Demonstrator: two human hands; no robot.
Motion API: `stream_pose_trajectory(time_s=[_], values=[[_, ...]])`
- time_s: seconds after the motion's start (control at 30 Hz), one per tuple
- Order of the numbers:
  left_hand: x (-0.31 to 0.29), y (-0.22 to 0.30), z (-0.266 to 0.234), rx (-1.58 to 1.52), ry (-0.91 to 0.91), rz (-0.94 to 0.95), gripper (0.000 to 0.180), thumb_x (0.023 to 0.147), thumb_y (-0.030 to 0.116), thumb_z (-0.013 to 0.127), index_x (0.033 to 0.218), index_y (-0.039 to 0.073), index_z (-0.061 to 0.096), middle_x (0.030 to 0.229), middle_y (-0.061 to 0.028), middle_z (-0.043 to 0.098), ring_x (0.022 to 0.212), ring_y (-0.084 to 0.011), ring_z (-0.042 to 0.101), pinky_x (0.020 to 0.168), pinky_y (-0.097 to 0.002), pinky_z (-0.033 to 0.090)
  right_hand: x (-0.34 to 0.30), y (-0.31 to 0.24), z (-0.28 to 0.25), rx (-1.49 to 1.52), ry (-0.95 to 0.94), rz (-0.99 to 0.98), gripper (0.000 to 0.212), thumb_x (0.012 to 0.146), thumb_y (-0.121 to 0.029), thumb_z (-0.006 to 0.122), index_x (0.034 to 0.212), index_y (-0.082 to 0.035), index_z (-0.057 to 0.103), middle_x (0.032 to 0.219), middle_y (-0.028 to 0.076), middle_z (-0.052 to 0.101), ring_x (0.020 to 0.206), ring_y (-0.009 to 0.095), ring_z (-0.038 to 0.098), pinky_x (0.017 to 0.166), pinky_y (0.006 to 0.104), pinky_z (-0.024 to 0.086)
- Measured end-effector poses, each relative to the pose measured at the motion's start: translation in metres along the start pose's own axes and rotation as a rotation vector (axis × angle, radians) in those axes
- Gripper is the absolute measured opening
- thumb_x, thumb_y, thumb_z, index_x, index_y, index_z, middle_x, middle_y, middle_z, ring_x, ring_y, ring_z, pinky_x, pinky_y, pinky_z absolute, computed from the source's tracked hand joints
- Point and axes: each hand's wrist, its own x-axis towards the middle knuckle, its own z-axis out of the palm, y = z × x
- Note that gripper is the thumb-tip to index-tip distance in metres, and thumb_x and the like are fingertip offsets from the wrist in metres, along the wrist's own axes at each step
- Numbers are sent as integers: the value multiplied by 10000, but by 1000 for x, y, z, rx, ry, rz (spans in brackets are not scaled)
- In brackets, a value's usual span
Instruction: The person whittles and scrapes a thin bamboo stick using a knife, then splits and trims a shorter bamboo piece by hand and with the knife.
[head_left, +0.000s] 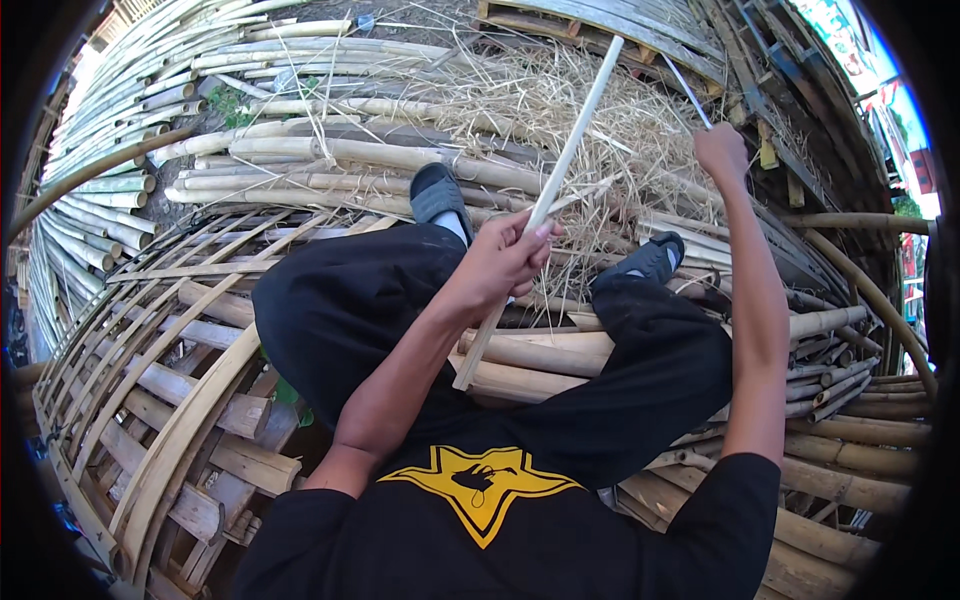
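My left hand [503,258] is closed around a long, pale bamboo strip [576,140]. The strip slants from between my knees up to the far right, its upper end in the air. A thin curl of bamboo sticks out beside my fingers. Farther right, my right hand [722,155] is raised and closed on a knife [688,90]. Its narrow blade points up and to the left, apart from the strip, and the fist hides the handle.
Bamboo shavings [570,120] lie heaped past my feet. Bamboo poles [380,150] spread across the ground ahead. A slatted bamboo frame [170,350] stands at my left. Wooden pallets [630,35] are at the far right, and a curved pole [880,300] rises at the right.
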Motion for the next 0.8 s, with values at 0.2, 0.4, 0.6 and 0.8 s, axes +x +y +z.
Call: stream_pose_trajectory(time_s=[0.2,0.4,0.6,0.8], values=[[13,9,10,-77,-17,-18,338,984,187,502,1283,33,466,731,6,507,474,-20,342,433,-174,289,-51,12,12,200,-35,-287,400,833,-318,531,783,64,638,710,283,613,757,420,620,735,474,472],[9,-2,7,71,-48,-32,338,1014,215,426,1325,82,418,688,25,457,445,-19,307,396,-173,262,-127,-54,-4,184,-419,-455,357,816,-283,578,778,68,633,816,280,622,759,420,620,717,475,484],[11,-4,7,24,44,-16,178,1008,247,453,1009,72,484,664,64,360,443,1,248,377,-173,184,-136,-60,27,61,-517,-585,316,809,-252,574,809,57,643,835,272,641,799,422,636,763,484,509],[13,-1,-1,-22,-69,-80,179,1004,243,465,1009,65,482,608,76,312,433,-4,237,370,-187,161,-151,-73,19,79,-438,-616,306,780,-237,593,799,64,641,807,268,644,790,425,643,754,480,519]])
